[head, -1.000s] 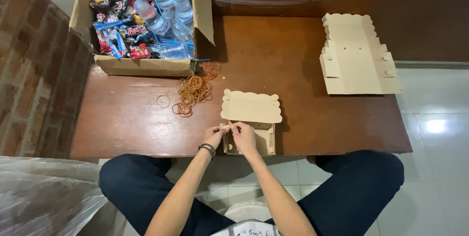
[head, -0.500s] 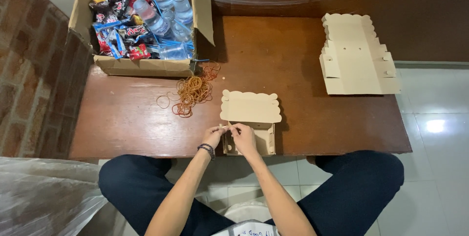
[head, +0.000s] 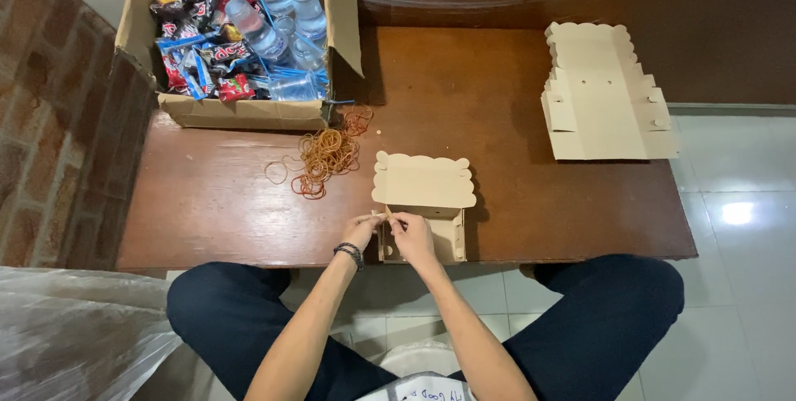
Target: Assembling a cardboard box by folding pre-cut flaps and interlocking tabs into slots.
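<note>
A person sits at a brown wooden counter (head: 514, 86), seen from above, legs in dark trousers spread under its near edge; the landmark here is a small tan cardboard box (head: 424, 202) with a scalloped lid, standing at the near edge of the counter, lid open and tipped away from the person; both hands meet at the box's near left corner; the left hand (head: 362, 229), with a dark band at the wrist, has its fingers pinched together on the box's front edge, and the right hand (head: 412, 237) rests against the box front, fingers curled and closed around something thin at that same corner; whether that thin thing is a rubber band or a cardboard tab cannot be told; to the left of the box and a little farther away lies a loose pile of orange-brown rubber bands (head: 325, 155), a few strays around it; beyond the pile, at the far left of the counter, sits a large open carton (head: 236, 111) filled with snack packets and clear water bottles (head: 274, 11); well to the right of the box, at the far right, lies a stack of flat unfolded boxes (head: 605, 94) of the same tan card.
</note>
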